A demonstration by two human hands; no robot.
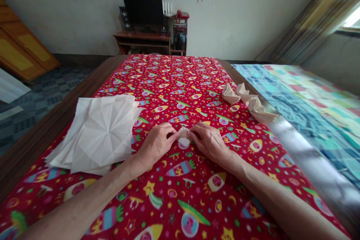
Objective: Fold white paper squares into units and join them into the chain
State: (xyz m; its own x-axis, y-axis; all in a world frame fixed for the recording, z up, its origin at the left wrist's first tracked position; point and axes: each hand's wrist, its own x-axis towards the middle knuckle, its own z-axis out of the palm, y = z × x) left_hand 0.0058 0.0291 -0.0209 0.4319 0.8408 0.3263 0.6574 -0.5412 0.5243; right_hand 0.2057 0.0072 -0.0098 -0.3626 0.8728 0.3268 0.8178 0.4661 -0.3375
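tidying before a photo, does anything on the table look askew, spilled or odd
The stack of creased white paper sheets looks askew: its sheets fan out at different angles, left of the hands. At right, one folded cream paper piece appears to poke past the red patterned cloth's edge. No spill shows.

Sm. off-white folded paper piece (183,132) was pinched at L & R ends, approx. mid-width over the red print tablecloth (173,178). Looked compact, ends hidden; exact fold & contact w/ cloth unclear.

Black monitor (144,12) on brown desk (135,37) by wall (230,15)
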